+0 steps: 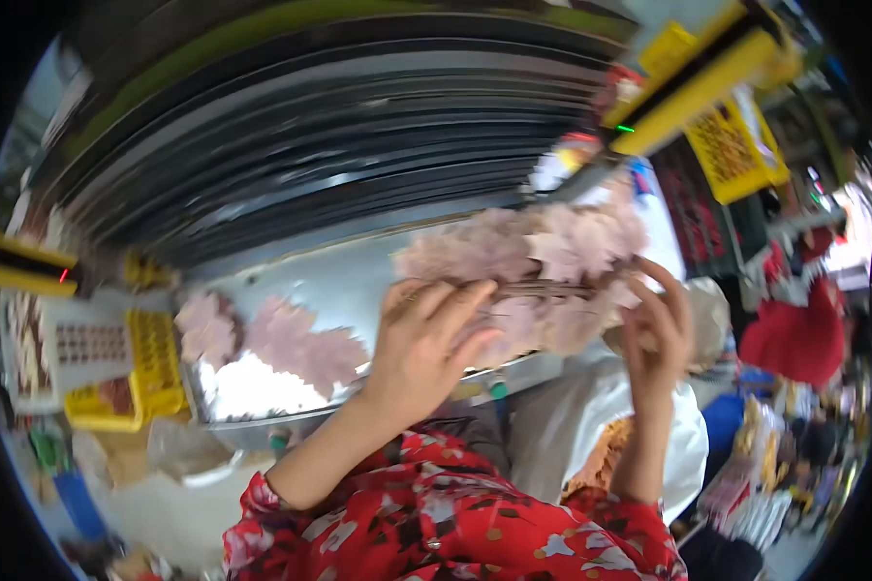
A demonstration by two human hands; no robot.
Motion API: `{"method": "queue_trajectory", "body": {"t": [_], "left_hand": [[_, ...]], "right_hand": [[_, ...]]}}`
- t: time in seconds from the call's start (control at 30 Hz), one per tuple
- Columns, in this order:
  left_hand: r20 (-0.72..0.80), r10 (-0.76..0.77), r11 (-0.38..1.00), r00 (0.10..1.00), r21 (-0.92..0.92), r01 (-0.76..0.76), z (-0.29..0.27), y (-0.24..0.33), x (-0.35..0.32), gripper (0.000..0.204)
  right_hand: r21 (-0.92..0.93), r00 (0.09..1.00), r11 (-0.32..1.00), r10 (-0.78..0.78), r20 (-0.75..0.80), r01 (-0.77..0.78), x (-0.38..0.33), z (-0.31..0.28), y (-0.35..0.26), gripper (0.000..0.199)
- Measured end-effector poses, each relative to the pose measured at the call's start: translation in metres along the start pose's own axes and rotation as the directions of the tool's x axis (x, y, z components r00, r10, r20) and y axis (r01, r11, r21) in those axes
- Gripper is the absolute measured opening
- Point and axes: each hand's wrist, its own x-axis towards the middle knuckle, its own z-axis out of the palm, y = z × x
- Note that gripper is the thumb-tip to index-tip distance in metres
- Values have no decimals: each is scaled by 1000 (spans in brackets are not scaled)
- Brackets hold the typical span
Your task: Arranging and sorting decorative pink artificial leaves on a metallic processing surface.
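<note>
Holding a bundle of pink leaf-shaped pieces [543, 266] above the metal tray [291, 281], the left hand [426, 344] curls its fingers over it; the right hand [657, 324] touches its end, fingers spread. More pink pieces [291, 344] lie in the tray; a yellow crate [150, 373] sits left.

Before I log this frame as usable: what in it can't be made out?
Head view:
- Pink slices: blurred by motion, kind unclear.
- Left hand: its back faces the camera, hiding the grip.
- Right hand: contact with the slices smeared.
- Metal tray: far end hidden behind the slices.
- Yellow crates: contents too small.
</note>
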Motion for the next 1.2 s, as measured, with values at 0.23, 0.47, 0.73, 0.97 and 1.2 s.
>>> {"method": "queue_trajectory", "body": {"t": [0.23,0.47,0.73,0.97,1.2], "left_hand": [[-157,-187,955,970,203,217,-62,-50,-84,28],[-345,-375,790,861,367,491,-91,-74,-94,23],[-360,-410,770,838,355,530,-91,-75,-90,17],[-447,-430,823,785,163,544,-111,-72,-85,9],[-379,-353,904,855,97,416,-122,-76,-60,11]], "right_hand": [[240,989,964,-132,72,111,-59,32,-51,24],[358,889,886,-392,236,295,-17,157,-125,27],[322,880,909,-366,305,266,-15,208,-123,22],[407,906,884,-348,243,230,6,205,-126,36],[698,867,698,-239,438,-160,38,206,-150,39]]}}
